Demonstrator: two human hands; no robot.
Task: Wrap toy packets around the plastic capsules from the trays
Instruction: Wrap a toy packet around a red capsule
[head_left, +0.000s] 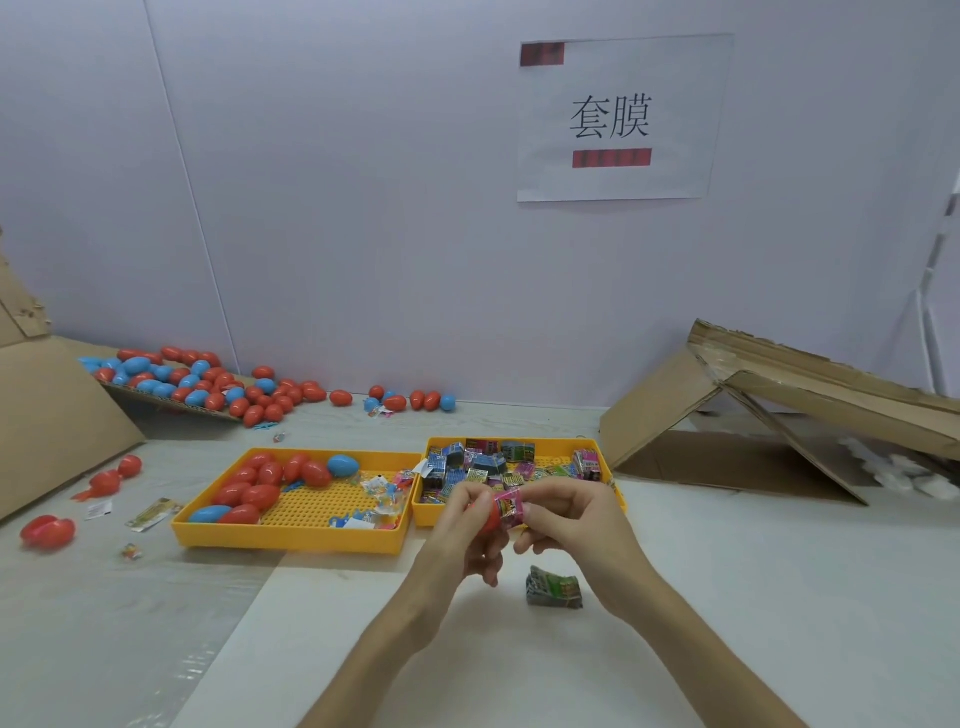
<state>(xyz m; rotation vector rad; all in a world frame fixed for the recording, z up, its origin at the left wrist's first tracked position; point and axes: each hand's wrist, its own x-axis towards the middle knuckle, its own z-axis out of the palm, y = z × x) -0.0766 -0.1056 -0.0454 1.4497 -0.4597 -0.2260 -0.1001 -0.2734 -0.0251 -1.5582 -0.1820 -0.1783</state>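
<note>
Pale tabletop (737, 566) | L hand (465, 530) grips smooth red capsule (487, 521); R hand (579, 525) pinches crinkly pink packet (509, 506)

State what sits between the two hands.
Head view: a red plastic capsule with a pink printed packet on it, held by left hand and right hand.

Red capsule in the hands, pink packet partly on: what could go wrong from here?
1. The left hand holds the smooth red capsule above the table; it may slip and roll away.
2. The right hand pinches the pink packet, which covers only part of it; a hard pull might tear or skew it.
3. The green packet lies loose below the hands and could be knocked away.
</note>
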